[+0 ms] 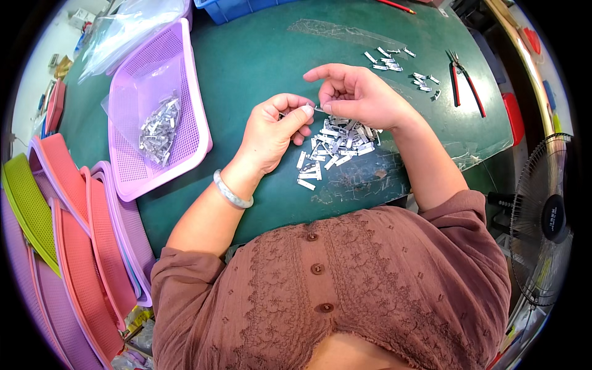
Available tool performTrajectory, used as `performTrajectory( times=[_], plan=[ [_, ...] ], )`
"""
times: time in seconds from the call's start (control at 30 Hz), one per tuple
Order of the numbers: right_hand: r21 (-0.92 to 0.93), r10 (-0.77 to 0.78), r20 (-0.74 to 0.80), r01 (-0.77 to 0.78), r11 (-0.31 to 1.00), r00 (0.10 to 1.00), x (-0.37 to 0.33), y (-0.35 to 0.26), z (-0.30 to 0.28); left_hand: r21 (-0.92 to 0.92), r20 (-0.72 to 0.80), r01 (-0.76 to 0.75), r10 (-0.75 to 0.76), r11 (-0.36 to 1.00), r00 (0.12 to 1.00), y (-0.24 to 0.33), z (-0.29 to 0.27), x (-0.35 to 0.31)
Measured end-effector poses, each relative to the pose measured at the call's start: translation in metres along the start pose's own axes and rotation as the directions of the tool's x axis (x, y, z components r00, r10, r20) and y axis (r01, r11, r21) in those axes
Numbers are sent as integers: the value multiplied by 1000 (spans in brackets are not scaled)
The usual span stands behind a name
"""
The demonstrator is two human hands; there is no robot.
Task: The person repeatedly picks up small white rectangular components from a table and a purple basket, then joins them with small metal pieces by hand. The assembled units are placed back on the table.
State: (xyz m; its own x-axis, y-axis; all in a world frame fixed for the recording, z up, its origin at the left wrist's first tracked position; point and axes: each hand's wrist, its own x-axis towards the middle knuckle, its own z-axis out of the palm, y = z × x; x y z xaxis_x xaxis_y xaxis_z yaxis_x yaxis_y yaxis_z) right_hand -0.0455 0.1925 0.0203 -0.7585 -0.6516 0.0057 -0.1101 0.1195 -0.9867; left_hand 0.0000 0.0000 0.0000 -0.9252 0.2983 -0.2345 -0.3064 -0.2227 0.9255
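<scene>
My left hand [274, 128], with a pale bangle on its wrist, is closed in a pinch on a small silvery metal piece [317, 109] that sticks out past the thumb. Close beside its tip is my right hand [364, 95], index finger stretched out, thumb and the other fingers curled together. Whatever those right fingers hold is too small to make out. Under and between both hands lies a loose pile of small silvery metal clip-like parts [342, 145]. Several more such parts [388, 61] are scattered farther back on the right.
The green tabletop [246, 55] carries a purple basket [200, 117] holding a clear bag of metal parts [160, 129]. Red-handled pliers [459, 80] lie at right. A blue bin [240, 9] stands at the back. Stacked coloured baskets [74, 234] are at left, a fan [549, 219] at right.
</scene>
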Motion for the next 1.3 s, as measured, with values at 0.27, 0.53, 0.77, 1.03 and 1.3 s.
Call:
performTrajectory(
  times=[0.27, 0.53, 0.77, 1.03, 1.3],
  plan=[
    [6, 22, -20, -22, 1000, 1000, -1, -2, 0, -71, -92, -82, 76, 994, 993, -1, 3, -1],
    [78, -1, -59, 6, 997, 998, 1, -2, 4, -76, -121, -106, 97, 991, 988, -2, 3, -1],
    [47, -25, -101, 29, 998, 995, -1, -5, 5, -22, -150, -120, 116, 993, 982, 1, 5, -2],
    [18, -50, -130, 53, 998, 990, -1, -7, 7, 19, -167, -144, 145, 989, 975, 1, 5, -4],
    [86, -56, -127, 68, 994, 990, -1, -6, 7, -30, -169, -120, 113, 992, 979, 2, 4, -3]
  ],
)
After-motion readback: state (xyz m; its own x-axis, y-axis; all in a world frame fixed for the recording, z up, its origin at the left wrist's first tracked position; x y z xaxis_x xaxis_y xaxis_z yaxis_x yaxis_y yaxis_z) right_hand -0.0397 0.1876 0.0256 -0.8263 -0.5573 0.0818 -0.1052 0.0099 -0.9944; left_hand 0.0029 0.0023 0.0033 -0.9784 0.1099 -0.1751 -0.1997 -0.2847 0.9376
